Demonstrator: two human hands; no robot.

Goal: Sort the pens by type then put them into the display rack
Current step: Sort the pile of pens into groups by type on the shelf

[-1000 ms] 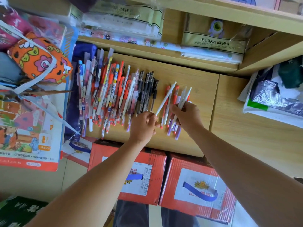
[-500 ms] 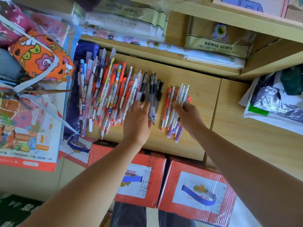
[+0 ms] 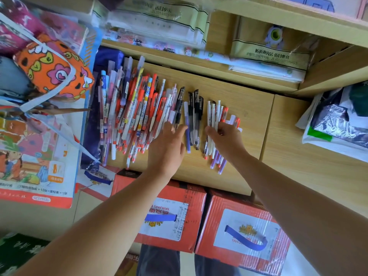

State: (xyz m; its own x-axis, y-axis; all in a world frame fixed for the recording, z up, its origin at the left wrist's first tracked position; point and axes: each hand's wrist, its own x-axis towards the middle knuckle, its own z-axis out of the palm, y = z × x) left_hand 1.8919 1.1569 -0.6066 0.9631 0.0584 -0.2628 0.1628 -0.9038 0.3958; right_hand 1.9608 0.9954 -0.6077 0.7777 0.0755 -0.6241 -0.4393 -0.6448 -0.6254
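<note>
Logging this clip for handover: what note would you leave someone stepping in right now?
Left hand: open, fingers flat at the edge of the mixed pile, beside the black pens.
Right hand: fingers curled round the small bunch.
All lie on the wooden counter.
Done: black pens and small bunch set apart.
Left: most of the pile unsorted; nothing racked; no rack in view.
</note>
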